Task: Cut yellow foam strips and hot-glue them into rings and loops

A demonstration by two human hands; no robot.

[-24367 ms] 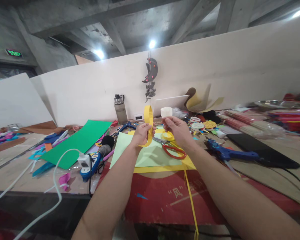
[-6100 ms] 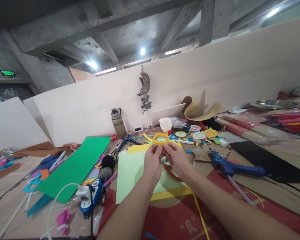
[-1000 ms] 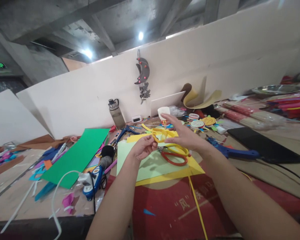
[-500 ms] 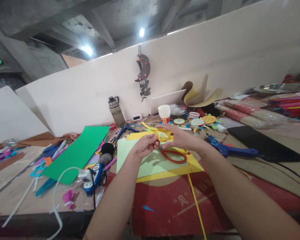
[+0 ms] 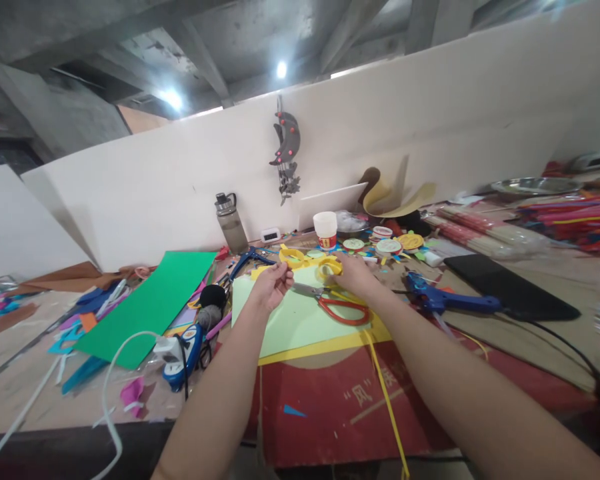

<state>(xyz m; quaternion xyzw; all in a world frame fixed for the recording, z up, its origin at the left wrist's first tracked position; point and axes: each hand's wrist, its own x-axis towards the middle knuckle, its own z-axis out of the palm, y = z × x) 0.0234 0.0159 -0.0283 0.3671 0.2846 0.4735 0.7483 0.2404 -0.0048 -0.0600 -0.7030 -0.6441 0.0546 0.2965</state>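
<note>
My left hand [image 5: 274,285] is closed, its thumb and fingers pinching a looped yellow paper strip [image 5: 294,256]. To its right my right hand [image 5: 356,275] is closed on another yellow curl of strip [image 5: 329,269]; whether the two loops are one piece I cannot tell. Below and between the hands, scissors [image 5: 344,312] with red-orange handles lie on a pale green sheet [image 5: 285,327], blades pointing left. Yellow paper [image 5: 300,355] sticks out from under that sheet. A long thin yellow strip [image 5: 389,400] runs down over the red board's front.
At the right lie a blue glue gun [image 5: 455,302] and a black slab [image 5: 513,287]. A white cup [image 5: 325,231] and a bottle [image 5: 231,225] stand behind. On the left are a green sheet [image 5: 150,300] and a blue-white power strip [image 5: 184,363]. The red board [image 5: 325,427] lies in front.
My hands have moved apart, the left one leftward, drawing the yellow strip into two separated loops. The scissors' blades now show between them. The view has shifted slightly.
</note>
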